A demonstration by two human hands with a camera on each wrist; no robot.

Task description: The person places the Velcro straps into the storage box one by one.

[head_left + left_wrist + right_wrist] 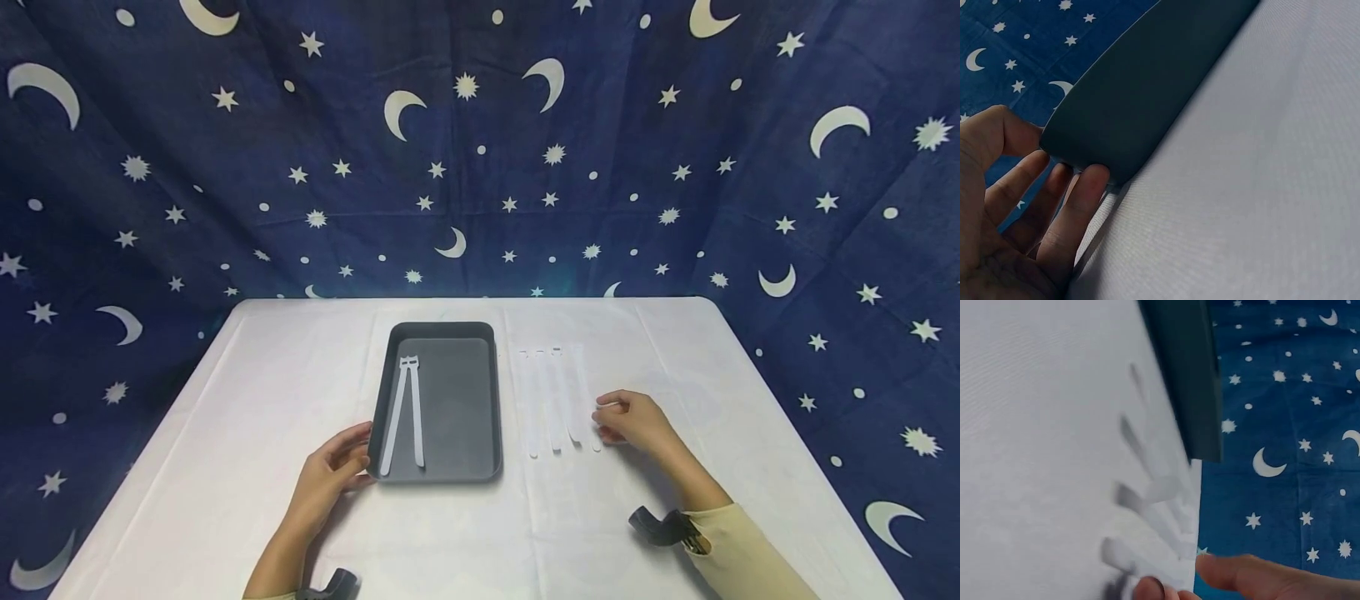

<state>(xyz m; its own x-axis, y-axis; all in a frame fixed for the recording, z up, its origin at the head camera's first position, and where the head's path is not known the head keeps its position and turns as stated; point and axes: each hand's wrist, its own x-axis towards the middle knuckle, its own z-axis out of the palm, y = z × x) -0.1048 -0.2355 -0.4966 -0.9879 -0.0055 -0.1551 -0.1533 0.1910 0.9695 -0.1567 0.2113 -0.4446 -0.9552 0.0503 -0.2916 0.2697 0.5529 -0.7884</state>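
Observation:
A dark grey rectangular tray (pixel 461 417) lies on the table. Two white hook-and-loop cable ties (pixel 417 417) with slotted heads lie inside its left half, heads together at the far end. My left hand (pixel 327 479) holds the tray's near-left corner, its fingertips against the outer wall (pixel 1122 106) in the left wrist view. To the right of the tray, several more white cable ties (pixel 557 400) lie side by side, faint against the white cloth. My right hand (pixel 633 423) hovers beside the rightmost tie, fingers loosely bent, with nothing visible between them.
A white cloth (pixel 225 400) covers the table. Behind and around it hangs a dark blue curtain (pixel 480 217) with moons and stars. Dark wrist mounts (pixel 663 527) sit on both forearms. The tray's wall (pixel 1188 375) rises beyond the ties in the right wrist view.

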